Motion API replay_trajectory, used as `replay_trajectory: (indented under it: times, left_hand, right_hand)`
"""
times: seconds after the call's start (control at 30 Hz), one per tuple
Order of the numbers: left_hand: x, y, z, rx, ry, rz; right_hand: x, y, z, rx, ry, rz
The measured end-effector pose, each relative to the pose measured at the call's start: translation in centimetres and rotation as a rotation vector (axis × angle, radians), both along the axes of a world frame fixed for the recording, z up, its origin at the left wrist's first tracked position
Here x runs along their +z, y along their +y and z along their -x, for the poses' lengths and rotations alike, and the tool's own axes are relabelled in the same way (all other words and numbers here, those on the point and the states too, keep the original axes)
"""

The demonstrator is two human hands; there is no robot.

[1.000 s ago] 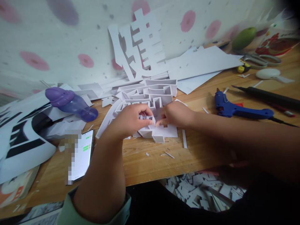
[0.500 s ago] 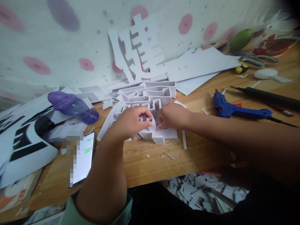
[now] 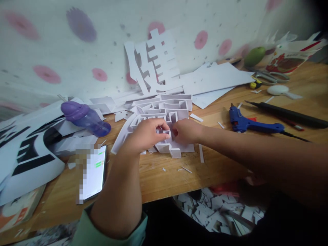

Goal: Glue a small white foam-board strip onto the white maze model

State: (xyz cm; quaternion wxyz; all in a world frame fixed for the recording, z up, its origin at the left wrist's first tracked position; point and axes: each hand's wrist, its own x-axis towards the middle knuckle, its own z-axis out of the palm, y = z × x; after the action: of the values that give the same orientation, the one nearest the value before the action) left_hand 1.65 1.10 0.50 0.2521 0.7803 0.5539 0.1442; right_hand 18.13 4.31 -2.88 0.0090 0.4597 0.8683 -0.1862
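A white foam-board character with raised strip walls lies on the wooden table in front of me. Over its lower middle, my left hand has its thumb and index finger pinched around a short upright white wall. My right hand is just right of it, its fingers curled down into the same piece. Whatever those right fingertips grip is hidden behind the hand. Part of the wall layout lies covered beneath both hands.
A blue glue gun and a black long-handled tool lie at right. Left are a phone and a purple bottle. A cut-out white character leans against the wall. White scraps fill a container below the table edge.
The view has shifted slightly, moving the table items within the picture. Both hands stay at the white character, with the right fingers slightly repositioned against it.
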Motion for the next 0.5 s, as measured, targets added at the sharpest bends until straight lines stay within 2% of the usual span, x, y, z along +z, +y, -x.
replay_trajectory:
  times: [0.1, 0.23, 0.37, 0.5]
  left_hand:
    - [-0.1, 0.0, 0.0, 0.017, 0.002, -0.001]
    - [0.1, 0.0, 0.1, 0.027, -0.046, 0.006]
    - [0.4, -0.2, 0.4, 0.027, -0.088, 0.042]
    - [0.4, -0.4, 0.8, 0.063, -0.237, -0.015]
  right_hand:
    - [0.5, -0.3, -1.4, 0.001, 0.090, -0.020]
    - [1.8, -1.1, -4.6, -0.046, 0.194, -0.090]
    - [3.3, -2.6, -9.1, -0.162, 0.354, -0.102]
    - [3.9, -4.3, -14.3, -0.274, 0.572, -0.008]
